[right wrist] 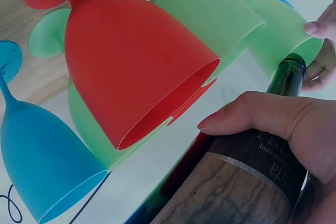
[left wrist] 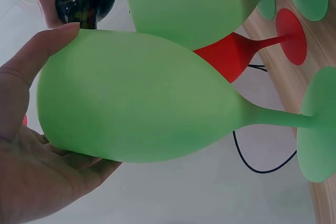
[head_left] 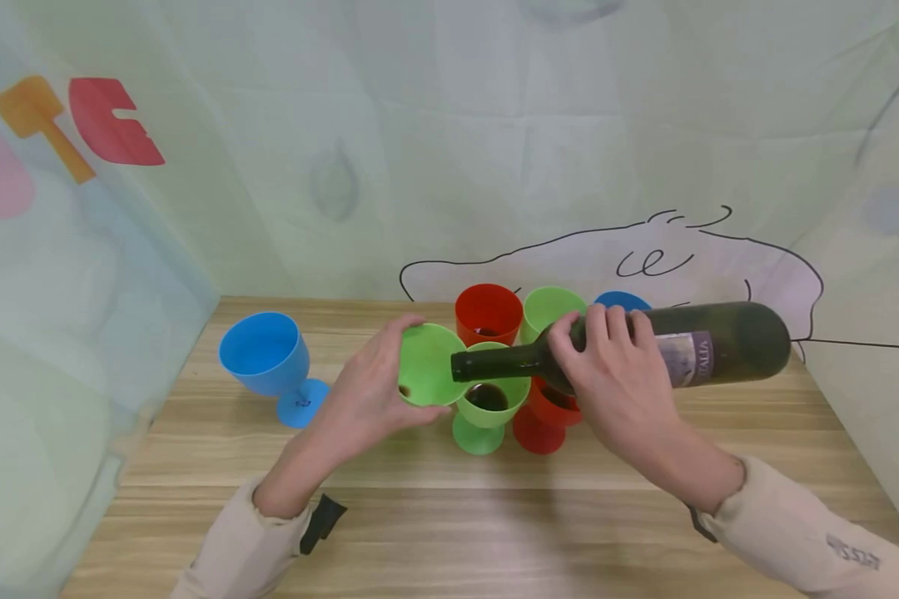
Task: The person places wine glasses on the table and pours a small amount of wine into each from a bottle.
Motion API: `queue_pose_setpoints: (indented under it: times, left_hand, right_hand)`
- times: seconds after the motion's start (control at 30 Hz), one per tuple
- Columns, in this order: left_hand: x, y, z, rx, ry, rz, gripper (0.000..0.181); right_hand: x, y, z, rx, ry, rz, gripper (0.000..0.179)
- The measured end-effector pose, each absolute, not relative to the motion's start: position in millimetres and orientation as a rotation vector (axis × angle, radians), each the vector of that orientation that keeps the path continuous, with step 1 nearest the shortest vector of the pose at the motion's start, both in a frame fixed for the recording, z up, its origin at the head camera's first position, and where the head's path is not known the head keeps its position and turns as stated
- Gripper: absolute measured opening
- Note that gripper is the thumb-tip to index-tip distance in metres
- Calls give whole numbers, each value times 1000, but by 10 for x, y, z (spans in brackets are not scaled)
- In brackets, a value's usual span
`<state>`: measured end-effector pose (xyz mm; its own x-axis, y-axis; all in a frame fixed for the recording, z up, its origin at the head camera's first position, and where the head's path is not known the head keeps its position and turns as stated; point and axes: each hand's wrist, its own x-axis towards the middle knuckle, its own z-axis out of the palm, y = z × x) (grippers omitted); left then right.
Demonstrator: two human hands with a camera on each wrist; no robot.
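Observation:
My left hand point(head_left: 367, 391) grips a green plastic goblet point(head_left: 429, 362) by its bowl, thumb on one side and fingers on the other. A small dark patch of liquid shows inside it. In the left wrist view the held goblet's stem and foot point(left wrist: 320, 124) are in full sight. My right hand point(head_left: 620, 374) holds a dark green wine bottle point(head_left: 745, 341) around its upper body, nearly level. The bottle's mouth point(head_left: 459, 366) is at the held goblet's opening. Beside it, a second green goblet point(head_left: 479, 437) holds dark liquid.
Close behind the bottle stand red goblets point(head_left: 487, 308), another green goblet point(head_left: 550, 306) and a blue goblet point(head_left: 620, 300), partly hidden. A second blue goblet point(head_left: 265, 358) stands apart at the left. Printed cloth point(head_left: 449, 166) backs the wooden table point(head_left: 419, 541).

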<state>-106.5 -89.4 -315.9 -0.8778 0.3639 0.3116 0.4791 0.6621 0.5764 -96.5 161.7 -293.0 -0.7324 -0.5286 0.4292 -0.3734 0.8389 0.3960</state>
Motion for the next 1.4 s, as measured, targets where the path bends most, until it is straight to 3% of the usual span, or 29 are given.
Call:
queue_pose_setpoints:
  times: [1.4]
  left_hand:
    - [-1061, -931, -3222, -715, -2666, -985, 85]
  right_hand:
    - [-918, 1523, -2900, 663, -2512, -452, 67]
